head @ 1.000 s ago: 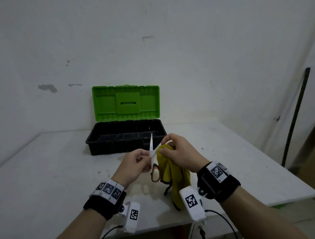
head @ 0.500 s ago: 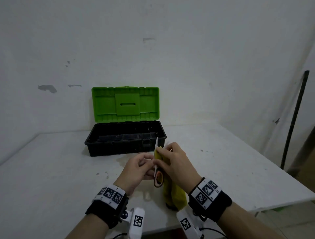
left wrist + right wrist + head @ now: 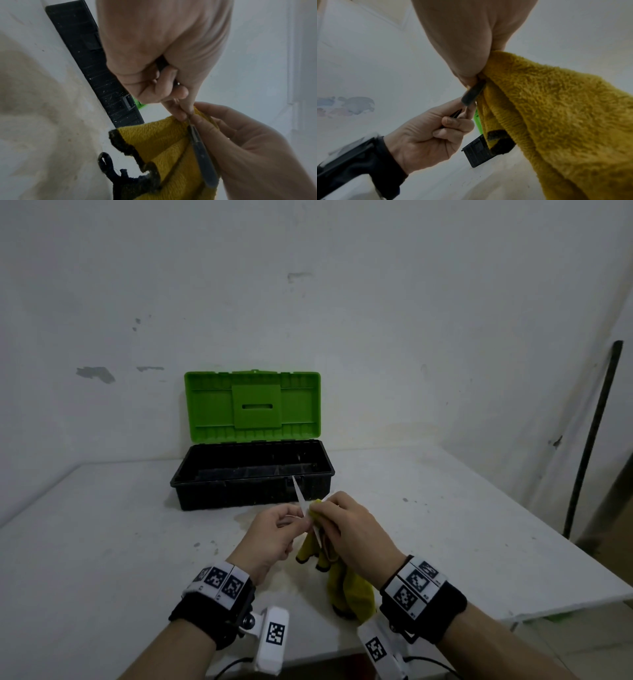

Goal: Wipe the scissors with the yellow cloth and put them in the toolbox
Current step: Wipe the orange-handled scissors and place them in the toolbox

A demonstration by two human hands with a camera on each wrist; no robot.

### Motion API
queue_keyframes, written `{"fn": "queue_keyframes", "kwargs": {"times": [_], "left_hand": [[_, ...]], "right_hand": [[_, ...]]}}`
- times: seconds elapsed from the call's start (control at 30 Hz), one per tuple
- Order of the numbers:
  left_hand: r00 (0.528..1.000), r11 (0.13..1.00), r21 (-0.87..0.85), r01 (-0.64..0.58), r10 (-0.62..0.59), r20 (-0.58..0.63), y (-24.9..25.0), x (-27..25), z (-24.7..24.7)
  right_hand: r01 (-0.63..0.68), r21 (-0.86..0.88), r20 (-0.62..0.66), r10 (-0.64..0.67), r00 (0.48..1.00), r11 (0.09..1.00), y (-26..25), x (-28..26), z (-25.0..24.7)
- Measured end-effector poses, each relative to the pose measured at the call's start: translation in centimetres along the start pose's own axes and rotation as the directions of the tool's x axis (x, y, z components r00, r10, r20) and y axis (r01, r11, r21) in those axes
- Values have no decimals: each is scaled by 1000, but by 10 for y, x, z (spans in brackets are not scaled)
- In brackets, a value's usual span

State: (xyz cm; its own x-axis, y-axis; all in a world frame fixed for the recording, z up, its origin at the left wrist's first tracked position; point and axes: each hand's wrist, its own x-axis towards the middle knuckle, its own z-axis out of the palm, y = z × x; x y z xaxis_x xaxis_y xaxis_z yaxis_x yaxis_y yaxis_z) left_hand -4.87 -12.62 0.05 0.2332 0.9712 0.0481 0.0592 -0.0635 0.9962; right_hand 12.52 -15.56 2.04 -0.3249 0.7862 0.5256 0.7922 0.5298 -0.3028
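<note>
Both hands mid-table, head view: left hand (image 3: 270, 537) pinching steel scissors (image 3: 301, 498), right hand (image 3: 349, 530) clamping yellow terry cloth (image 3: 347, 589) on blade, before open green-lidded black plastic toolbox (image 3: 251, 474). Left wrist: blade (image 3: 202, 152) against cloth. Right wrist: same grip, cloth (image 3: 556, 108) hanging.

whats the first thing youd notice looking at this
The bright green lid of the open black toolbox stands out at the back of the white table. In front of it, the left hand holds the scissors, blades apart, while the right hand presses the yellow cloth on one blade.
</note>
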Motion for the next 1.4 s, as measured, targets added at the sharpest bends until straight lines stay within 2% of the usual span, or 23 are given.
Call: {"fn": "queue_keyframes", "kwargs": {"times": [0.27,0.43,0.47,0.53,0.6,0.67,0.73,0.87,0.93,1.03,1.07,1.13,1.27,1.4], "left_hand": [[999,999,31,-43,43,12,2,-3,-3],[999,998,38,-43,43,-6,1,-6,-3],[999,999,39,-38,38,-8,2,-6,-2],[999,999,31,-37,37,-14,3,-5,-1],[999,998,37,-44,45,-13,5,-4,0],[998,996,71,-59,59,-3,6,-2,1],[997,990,115,-76,76,2,6,-2,1],[996,984,155,-88,89,0,2,-3,-1],[996,979,183,-87,89,-5,0,-2,-2],[993,955,272,-117,118,14,1,-1,-2],[991,940,313,-136,135,27,1,-1,-1],[987,920,358,-160,157,36,0,-1,-1],[995,966,242,-90,98,-20,-4,-4,-3],[999,997,77,-22,26,-42,-2,-2,0]], "right_hand": [[-52,29,-38,53,998,998,6,0,4],[-240,91,-162,252,954,967,32,11,-10],[-234,109,-195,252,948,966,33,11,-12],[-133,126,-252,161,954,983,25,8,-11],[-18,87,-213,36,976,996,13,2,-4],[14,25,-109,-12,994,1000,7,-3,3],[-24,-3,-94,24,995,1000,13,0,4],[-237,20,-120,237,964,971,29,14,-10],[-209,31,-118,211,970,977,26,15,-12],[-105,7,28,105,994,994,8,11,-5],[-98,-9,78,99,992,995,5,9,-2],[-131,-17,87,132,987,991,8,12,-3],[-217,16,-23,217,976,976,28,17,-13],[-111,130,-91,123,988,985,20,9,-11]]}}
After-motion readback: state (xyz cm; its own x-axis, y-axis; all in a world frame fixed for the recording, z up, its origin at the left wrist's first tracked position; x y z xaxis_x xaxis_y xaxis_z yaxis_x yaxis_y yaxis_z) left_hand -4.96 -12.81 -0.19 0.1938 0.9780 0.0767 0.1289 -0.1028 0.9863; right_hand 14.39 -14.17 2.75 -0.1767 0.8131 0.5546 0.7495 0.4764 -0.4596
